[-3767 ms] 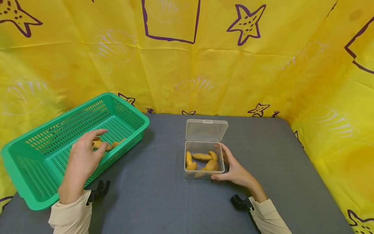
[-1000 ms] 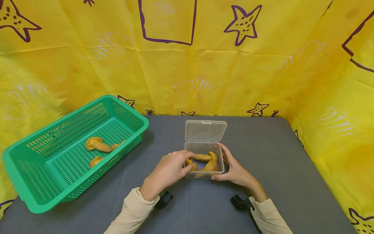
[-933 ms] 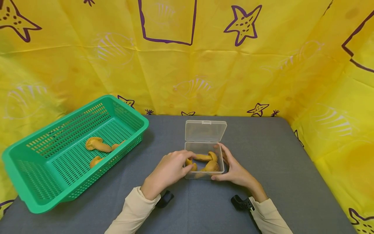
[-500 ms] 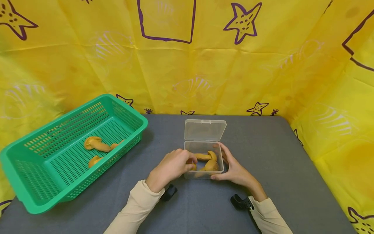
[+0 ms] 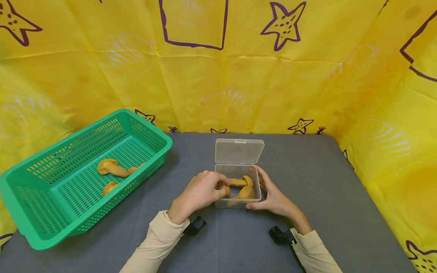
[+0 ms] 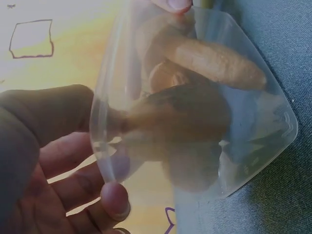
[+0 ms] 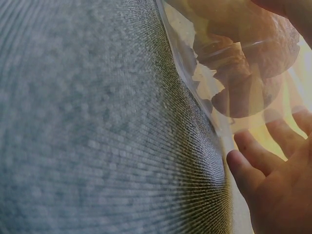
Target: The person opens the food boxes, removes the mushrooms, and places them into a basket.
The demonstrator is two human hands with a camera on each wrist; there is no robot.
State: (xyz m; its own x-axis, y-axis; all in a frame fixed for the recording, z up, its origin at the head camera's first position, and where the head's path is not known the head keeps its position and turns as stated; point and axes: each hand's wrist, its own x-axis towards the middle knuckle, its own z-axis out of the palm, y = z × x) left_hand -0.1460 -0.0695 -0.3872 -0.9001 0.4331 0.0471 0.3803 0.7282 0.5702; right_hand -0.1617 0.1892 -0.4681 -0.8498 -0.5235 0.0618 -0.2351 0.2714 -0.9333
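A clear plastic box stands on the table with its hinged lid raised at the back. Several tan mushrooms lie inside, one stretched along the back and one at the front right. My left hand reaches over the box's left wall, thumb and curled fingertips pinching a mushroom there; part of it is hidden by the fingers. In the left wrist view the mushrooms show blurred through the wall. My right hand grips the box's right side, thumb at the front corner, fingers behind.
A green slotted basket sits at the left of the grey-covered table. More mushrooms lie in it. A yellow printed cloth hangs behind the table and along its right side.
My left hand has come from over the basket to the box's left side. Lately its fingers shift slightly, and the mushroom at them sits a little higher. The right hand keeps its grip.
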